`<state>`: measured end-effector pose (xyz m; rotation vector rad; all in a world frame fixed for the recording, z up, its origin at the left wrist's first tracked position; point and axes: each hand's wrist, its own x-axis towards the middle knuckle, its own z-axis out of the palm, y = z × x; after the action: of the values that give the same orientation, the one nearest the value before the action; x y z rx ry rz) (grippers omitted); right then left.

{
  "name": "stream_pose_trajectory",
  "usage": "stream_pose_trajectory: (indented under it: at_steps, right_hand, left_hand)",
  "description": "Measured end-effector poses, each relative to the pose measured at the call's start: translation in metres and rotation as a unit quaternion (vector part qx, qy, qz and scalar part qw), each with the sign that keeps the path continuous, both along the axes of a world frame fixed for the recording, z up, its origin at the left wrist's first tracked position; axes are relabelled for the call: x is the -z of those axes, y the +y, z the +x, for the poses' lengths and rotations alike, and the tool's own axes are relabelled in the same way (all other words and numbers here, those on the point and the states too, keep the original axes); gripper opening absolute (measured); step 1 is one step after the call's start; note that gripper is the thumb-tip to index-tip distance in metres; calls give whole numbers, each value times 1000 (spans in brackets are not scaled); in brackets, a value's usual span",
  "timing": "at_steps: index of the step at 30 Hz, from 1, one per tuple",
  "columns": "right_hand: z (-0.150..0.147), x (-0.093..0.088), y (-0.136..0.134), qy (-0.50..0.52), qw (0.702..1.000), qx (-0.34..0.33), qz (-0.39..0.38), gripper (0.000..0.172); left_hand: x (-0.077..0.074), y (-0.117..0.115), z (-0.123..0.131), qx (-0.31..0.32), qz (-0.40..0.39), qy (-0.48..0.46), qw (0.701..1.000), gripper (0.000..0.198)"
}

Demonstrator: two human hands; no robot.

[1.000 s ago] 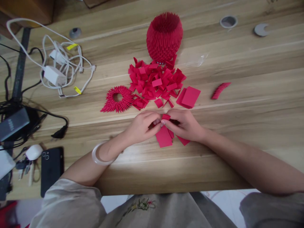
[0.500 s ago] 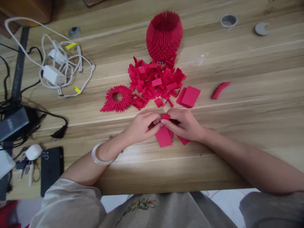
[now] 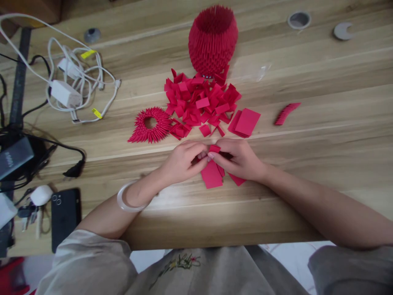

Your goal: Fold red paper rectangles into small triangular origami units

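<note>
My left hand (image 3: 183,160) and my right hand (image 3: 238,157) meet at the middle of the wooden table (image 3: 307,135), both pinching one small red paper piece (image 3: 214,148). Flat red paper sheets (image 3: 211,175) lie under and just below my fingers. Beyond the hands sits a pile of folded red paper pieces (image 3: 201,103). A stack of red sheets (image 3: 246,122) is to its right. A red paper ring (image 3: 150,125) lies to the left. A round red paper vase (image 3: 213,39) stands at the back.
A short red strip of joined pieces (image 3: 286,113) lies at the right. White chargers and cables (image 3: 72,84) are at the left, black cables (image 3: 46,153) and a black phone (image 3: 65,217) nearer me. A white bangle (image 3: 129,203) is on my left wrist.
The view has shifted slightly, so everything sits a little higher in the picture. My hands keep the same pinch on the red piece.
</note>
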<state>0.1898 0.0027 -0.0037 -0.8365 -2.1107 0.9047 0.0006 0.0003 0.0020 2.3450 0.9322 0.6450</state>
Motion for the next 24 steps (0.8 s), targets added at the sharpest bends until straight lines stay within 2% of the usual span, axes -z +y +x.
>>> stream_pose_trajectory:
  at_steps: [24]
  right_hand:
    - [0,0,-1,-6,1000,-1,-9,31]
  left_hand:
    - [0,0,0,0,7,1,1000,16]
